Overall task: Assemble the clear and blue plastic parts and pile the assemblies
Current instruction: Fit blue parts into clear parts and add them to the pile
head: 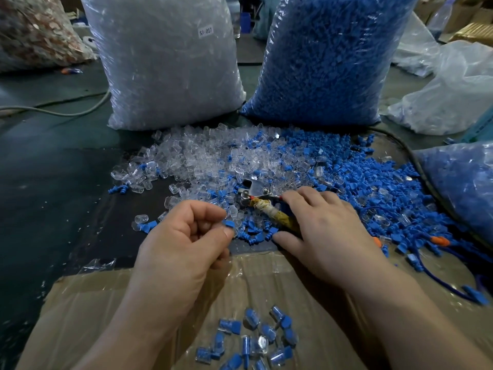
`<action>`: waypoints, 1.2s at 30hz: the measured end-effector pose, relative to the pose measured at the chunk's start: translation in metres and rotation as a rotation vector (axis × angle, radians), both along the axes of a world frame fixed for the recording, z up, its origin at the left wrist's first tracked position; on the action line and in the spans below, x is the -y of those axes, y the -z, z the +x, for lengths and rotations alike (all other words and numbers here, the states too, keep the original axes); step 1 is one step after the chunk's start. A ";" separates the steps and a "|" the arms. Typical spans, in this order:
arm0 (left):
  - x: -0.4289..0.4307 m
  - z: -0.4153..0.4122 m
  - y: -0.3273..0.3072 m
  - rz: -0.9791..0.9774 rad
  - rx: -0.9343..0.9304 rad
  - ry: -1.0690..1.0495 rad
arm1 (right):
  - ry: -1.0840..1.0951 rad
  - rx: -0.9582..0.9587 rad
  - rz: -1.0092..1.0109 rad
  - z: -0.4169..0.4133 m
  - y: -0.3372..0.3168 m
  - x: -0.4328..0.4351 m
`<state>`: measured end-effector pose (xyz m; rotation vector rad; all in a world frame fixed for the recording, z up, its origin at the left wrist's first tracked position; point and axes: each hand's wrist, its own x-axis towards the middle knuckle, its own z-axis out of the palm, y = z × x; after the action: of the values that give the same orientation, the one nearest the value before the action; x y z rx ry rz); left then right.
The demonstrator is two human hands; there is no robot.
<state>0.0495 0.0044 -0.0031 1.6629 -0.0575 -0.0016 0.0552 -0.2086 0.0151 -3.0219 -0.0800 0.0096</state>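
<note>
My left hand (186,236) pinches a small blue plastic part (229,224) between thumb and fingertips, just above the near edge of the loose parts. My right hand (322,228) lies over a metal tool with a tape-wrapped handle (269,212), fingers spread and curved down onto it and onto the blue parts. Loose clear caps (192,158) spread to the left and loose blue parts (373,182) to the right, mixed in the middle. Several finished clear-and-blue assemblies (256,340) lie in a pile on the cardboard (106,303) near me.
A big bag of clear parts (165,62) and a big bag of blue parts (330,60) stand behind the heap. Another bag of blue parts (464,188) lies at right. A grey cable (58,112) runs across the dark table at left. Crumpled plastic bags (453,89) lie at back right.
</note>
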 end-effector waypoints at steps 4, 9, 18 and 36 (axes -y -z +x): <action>-0.003 0.000 0.001 0.014 0.006 -0.022 | -0.002 0.036 0.013 0.003 -0.003 -0.001; -0.004 0.001 0.000 -0.005 0.013 -0.033 | 0.042 0.059 0.126 0.003 -0.007 -0.004; -0.008 0.002 -0.003 -0.066 0.034 -0.067 | -0.101 0.178 0.264 -0.018 -0.032 -0.007; -0.006 -0.001 -0.011 -0.081 0.105 -0.023 | -0.290 0.076 0.228 -0.018 -0.023 -0.001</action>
<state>0.0484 0.0108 0.0081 1.5821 -0.1167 0.1049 0.0372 -0.2077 0.0386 -2.7555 -0.4891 -0.0822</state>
